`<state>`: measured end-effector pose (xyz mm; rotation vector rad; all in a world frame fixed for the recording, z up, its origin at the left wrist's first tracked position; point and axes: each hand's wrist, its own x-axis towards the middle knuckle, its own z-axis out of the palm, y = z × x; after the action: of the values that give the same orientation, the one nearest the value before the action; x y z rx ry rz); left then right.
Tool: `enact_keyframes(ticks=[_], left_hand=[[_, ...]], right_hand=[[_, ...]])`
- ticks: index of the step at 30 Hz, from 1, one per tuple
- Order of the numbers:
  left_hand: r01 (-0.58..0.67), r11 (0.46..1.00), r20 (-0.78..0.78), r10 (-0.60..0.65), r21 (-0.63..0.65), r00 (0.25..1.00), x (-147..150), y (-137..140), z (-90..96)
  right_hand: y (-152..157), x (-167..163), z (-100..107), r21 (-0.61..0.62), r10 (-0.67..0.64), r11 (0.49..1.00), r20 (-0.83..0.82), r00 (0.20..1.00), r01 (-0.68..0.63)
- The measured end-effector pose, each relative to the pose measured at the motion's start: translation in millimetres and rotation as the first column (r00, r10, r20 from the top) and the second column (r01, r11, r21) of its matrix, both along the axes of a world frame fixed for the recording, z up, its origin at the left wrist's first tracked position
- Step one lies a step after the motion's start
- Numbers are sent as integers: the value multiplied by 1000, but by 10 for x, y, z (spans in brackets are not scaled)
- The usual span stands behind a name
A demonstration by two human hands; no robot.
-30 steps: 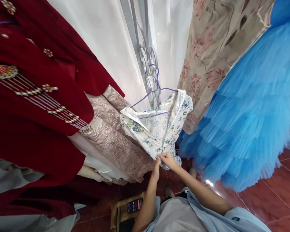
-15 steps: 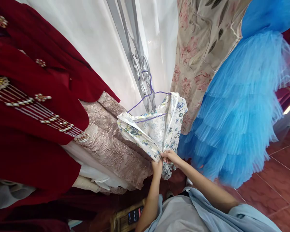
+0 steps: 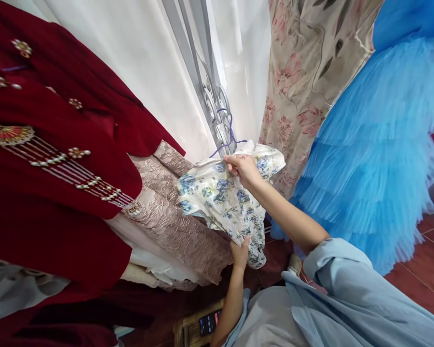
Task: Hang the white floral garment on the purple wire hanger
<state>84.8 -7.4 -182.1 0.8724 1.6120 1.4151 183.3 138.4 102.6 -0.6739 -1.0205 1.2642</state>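
Observation:
A white dress [image 3: 220, 193] with a blue and yellow floral print hangs from a purple wire hanger [image 3: 232, 130]. My right hand [image 3: 241, 168] is closed in a pinch at the dress's upper edge, just below the hanger. Whatever small part lies between those fingertips is too small to make out. Lower down, my left hand [image 3: 240, 253] grips the dress near its gathered waist, thumb upward. The two sides of the dress meet in a line between my hands, and its lower part hangs bunched below.
The hanger hooks onto a grey metal chain-like rail [image 3: 217, 96] before a white curtain [image 3: 137, 62]. A beaded dark red garment [image 3: 94, 144] and pink brocade [image 3: 181, 226] hang left. Right are a floral beige dress [image 3: 289, 72] and blue tulle [image 3: 361, 168]. A phone [image 3: 210, 323] lies below.
My right hand has moved up from beside my left hand to the top of the dress. The wide V-shaped opening has come together. My left hand stays low on the dress.

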Motion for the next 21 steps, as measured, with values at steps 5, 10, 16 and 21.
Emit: enact_keyframes(ticks=[5,10,16,21], left_hand=[[82,995,20,-83,60,996,-73,-28,-103],[76,997,46,-76,-14,996,-432,96,-16],[-260,646,-140,499,717,855,-1059,535,1456],[616,580,-814,152,533,560,-597,919,3030]], right_hand=[[194,49,282,-32,-94,995,-64,993,92],[159,196,297,123,-74,990,18,997,71],[-135,263,109,173,-17,985,106,994,-1],[-344,215,-61,228,-64,974,199,978,17]])
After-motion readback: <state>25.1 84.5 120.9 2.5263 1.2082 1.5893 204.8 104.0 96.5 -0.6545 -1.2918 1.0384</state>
